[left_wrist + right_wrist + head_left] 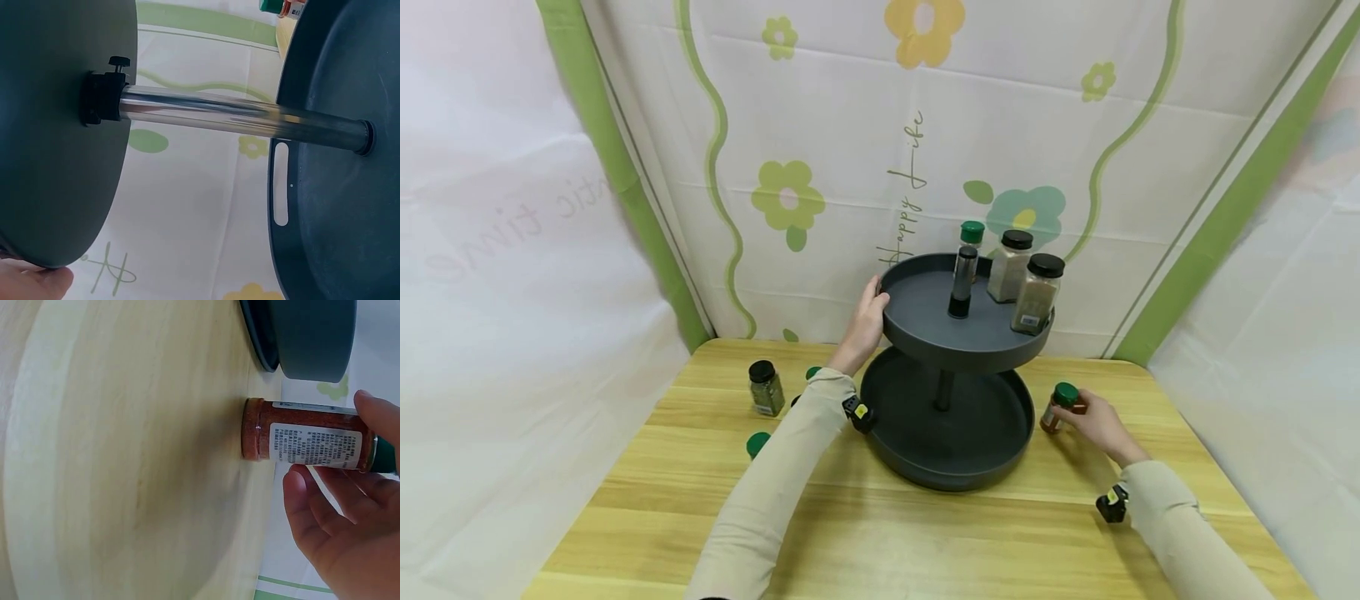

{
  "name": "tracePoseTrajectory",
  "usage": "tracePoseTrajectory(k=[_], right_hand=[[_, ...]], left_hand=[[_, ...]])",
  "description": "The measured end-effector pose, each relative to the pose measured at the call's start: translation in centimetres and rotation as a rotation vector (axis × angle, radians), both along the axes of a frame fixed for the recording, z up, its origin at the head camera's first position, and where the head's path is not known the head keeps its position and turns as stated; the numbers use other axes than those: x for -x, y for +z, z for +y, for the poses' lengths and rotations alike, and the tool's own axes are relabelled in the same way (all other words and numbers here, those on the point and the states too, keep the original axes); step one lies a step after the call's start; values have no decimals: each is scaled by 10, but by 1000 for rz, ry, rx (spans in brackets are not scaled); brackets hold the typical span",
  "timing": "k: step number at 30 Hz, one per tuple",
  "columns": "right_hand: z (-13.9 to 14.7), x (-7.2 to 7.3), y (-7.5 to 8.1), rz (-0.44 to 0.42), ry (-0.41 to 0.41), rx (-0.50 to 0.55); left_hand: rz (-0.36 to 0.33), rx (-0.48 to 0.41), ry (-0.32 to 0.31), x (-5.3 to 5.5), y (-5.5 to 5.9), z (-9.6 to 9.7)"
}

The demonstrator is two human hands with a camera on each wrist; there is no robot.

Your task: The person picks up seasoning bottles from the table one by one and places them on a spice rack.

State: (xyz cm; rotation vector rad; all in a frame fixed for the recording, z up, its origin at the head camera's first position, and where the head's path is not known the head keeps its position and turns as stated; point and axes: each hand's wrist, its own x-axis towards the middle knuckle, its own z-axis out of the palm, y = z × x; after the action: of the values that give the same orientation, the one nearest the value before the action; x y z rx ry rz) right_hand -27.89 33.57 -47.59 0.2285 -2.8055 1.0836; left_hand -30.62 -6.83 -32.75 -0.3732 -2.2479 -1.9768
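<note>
My left hand grips the left rim of the upper tray of a dark grey two-tier rotating stand. In the left wrist view its thumb tip lies against that tray's edge, and a shiny post joins the two tiers. To the right of the stand, my right hand holds a spice jar of red powder with a green cap and a white printed label. The jar stands upright close to the wooden table, thumb on one side and fingers on the other.
The upper tray carries two black-capped spice jars, a slim black-and-clear grinder and a green-capped jar. Left on the table are a black-capped herb jar and green-capped jars partly behind my left arm. Printed curtains enclose the table.
</note>
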Motion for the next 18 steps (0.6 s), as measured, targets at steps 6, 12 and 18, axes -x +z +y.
tracePoseTrajectory(k=[6, 12, 18], right_hand=[[0, 1, -2, -7, 2, 7], [2, 3, -3, -22, 11, 1], [2, 3, -3, -9, 3, -15]], left_hand=[[27, 6, 19, -4, -2, 1], [41, 11, 27, -9, -3, 3], [62, 25, 36, -15, -5, 4]])
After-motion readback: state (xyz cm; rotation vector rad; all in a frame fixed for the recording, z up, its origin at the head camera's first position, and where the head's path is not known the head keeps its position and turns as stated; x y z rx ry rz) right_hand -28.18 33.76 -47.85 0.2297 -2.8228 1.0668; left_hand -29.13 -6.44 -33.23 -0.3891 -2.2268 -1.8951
